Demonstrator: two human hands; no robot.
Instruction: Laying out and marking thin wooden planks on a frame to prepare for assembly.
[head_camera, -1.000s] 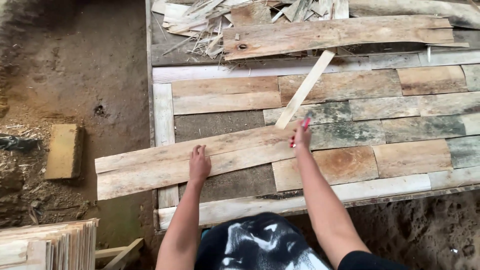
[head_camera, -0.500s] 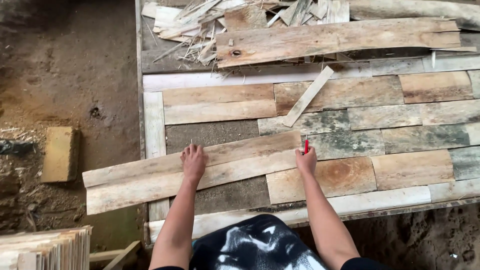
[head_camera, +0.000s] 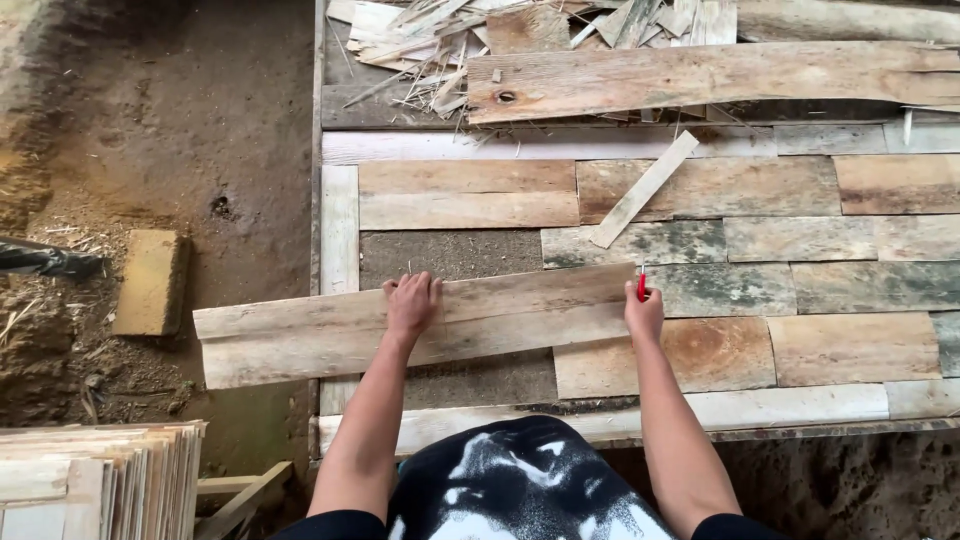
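A: Where does the long plank lie?

B: Across the panel of fitted boards, tilted slightly, its left end overhanging the panel's white edge strip above the dirt floor.

A: And the hands?

B: The left hand presses flat on the plank's middle, fingers together and extended. The right hand sits at the plank's right end, fingers pinching a red pencil upright against it.

A: Nearby?

B: A thin slat lies diagonally beyond the plank; a stone block rests left of it.
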